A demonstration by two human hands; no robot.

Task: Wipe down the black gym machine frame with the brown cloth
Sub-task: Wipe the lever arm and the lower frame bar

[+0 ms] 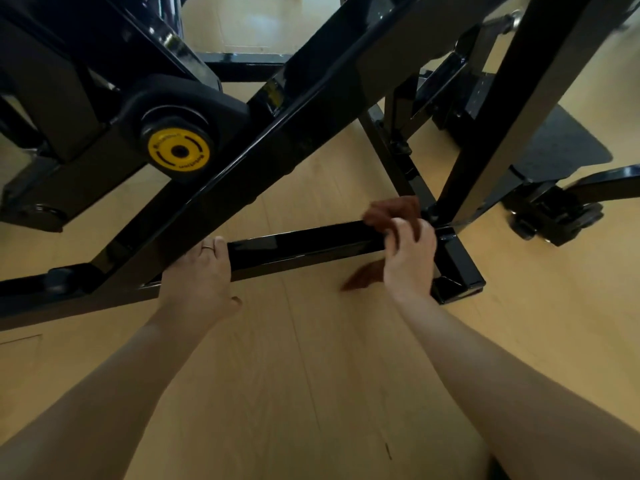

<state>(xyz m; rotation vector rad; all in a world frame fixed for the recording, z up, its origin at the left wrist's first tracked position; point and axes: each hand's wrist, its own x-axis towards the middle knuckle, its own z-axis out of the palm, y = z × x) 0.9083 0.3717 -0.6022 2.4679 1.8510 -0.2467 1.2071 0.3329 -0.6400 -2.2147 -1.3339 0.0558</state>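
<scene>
My left hand [201, 271] curls over the low crossbar [304, 242] of the black frame. To its right, my right hand [408, 256] grips the brown cloth [391, 207] draped over that bar, near the upright post [512, 109].

Glossy black metal frame [304, 242], wooden floor [311, 358]

Diagonal beam [263, 147] overhangs low bar [304, 244]; floor [311, 358] below open.
</scene>
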